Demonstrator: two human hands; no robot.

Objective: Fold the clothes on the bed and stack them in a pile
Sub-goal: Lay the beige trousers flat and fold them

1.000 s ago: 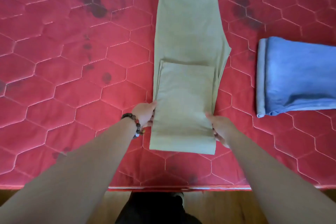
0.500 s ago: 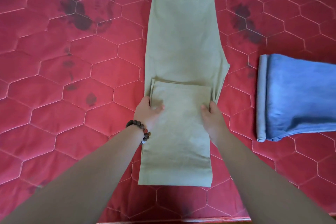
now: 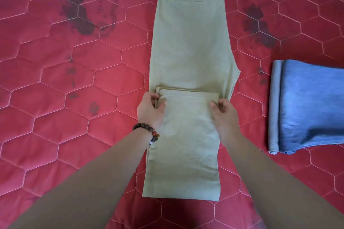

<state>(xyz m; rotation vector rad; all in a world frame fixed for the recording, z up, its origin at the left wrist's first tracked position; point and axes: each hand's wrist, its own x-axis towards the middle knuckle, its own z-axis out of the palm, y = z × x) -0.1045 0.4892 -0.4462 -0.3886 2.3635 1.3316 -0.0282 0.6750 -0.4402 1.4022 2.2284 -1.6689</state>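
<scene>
Near me the khaki trousers point(image 3: 188, 57) lie lengthwise on the red mattress point(image 3: 55, 83), my left hand point(image 3: 149, 110) and right hand point(image 3: 224, 114) apparently pinching the folded hem corners; soft, limp cloth, best gripped there, folded jeans point(image 3: 309, 106) far right.

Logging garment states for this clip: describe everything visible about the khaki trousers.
The khaki trousers lie flat lengthwise on the red quilted mattress, waistband at the far end with a belt loop and a welt back pocket showing. The cloth looks like smooth cotton twill. The legs lie one on the other, and their lower part is folded back up, hems about halfway. The left hand and right hand pinch the folded layer at its hem corners. The folded blue garment lies apart, to the right.
</scene>
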